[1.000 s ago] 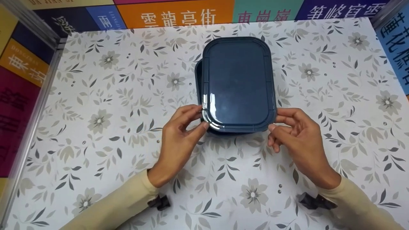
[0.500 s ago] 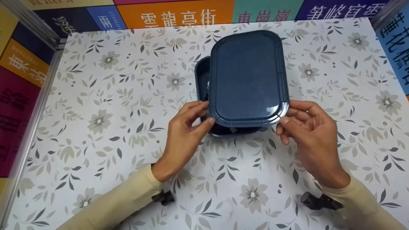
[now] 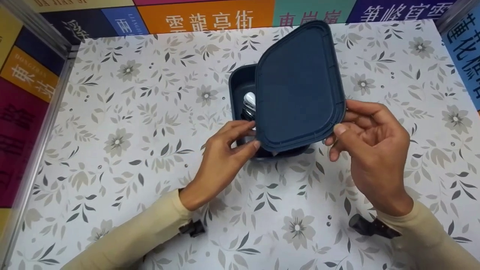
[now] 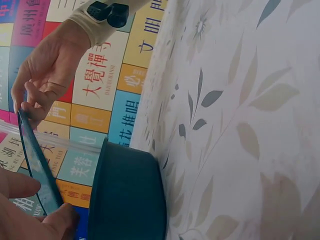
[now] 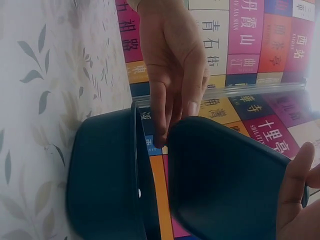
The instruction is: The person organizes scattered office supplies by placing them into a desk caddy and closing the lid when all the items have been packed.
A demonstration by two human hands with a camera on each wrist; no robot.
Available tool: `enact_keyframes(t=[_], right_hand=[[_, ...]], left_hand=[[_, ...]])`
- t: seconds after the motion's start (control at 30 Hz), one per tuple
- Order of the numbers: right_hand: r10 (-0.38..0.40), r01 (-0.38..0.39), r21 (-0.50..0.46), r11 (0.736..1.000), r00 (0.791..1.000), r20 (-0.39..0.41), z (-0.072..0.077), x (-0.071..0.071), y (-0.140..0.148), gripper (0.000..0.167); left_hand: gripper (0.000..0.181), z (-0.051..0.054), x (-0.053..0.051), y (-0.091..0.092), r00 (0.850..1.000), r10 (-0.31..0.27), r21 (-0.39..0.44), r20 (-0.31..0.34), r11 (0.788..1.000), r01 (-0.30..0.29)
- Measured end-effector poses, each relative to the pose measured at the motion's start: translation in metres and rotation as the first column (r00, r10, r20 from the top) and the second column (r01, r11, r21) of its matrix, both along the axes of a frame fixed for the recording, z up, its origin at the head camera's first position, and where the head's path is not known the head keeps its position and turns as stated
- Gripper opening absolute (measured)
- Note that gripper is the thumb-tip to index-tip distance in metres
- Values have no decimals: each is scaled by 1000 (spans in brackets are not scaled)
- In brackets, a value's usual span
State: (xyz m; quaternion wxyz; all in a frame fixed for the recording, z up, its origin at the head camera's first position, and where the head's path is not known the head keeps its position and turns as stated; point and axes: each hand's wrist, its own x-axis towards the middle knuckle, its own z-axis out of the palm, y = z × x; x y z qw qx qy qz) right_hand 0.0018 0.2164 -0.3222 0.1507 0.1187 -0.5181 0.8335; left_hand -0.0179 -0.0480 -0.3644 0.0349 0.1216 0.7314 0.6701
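A dark blue rectangular lid is held tilted above a matching deep box, its right side higher than its left. My left hand pinches the lid's near left corner between thumb and fingers. At the near right corner, my right hand grips the lid's edge. Inside the box, a shiny silver and black item shows past the lid; its kind is unclear and the rest of the interior is covered. The right wrist view shows a gap between the lid and the box.
The box stands on a table covered in white floral cloth. Colourful panels with large characters rise behind the table and along its sides. A small black device is strapped to each sleeve, the left one and the right one.
Both hands have lifted the lid off the box and moved it to the right, tilting its right side up. The box's left part and the silver item have come into view.
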Motion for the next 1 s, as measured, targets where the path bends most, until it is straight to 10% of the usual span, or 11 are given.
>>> enact_keyframes(t=[0.23,0.47,1.0], right_hand=[[-32,32,20,999,999,-41,3,-3,-7,41],[-69,76,85,994,995,-77,3,-4,-14,41],[-121,215,372,903,958,-260,-6,4,-42,47]], left_hand=[[43,11,-3,1,995,-89,-143,-35,986,83],[44,22,-8,4,980,-132,-368,-150,927,68],[45,49,-26,21,979,-151,-155,-136,979,129]])
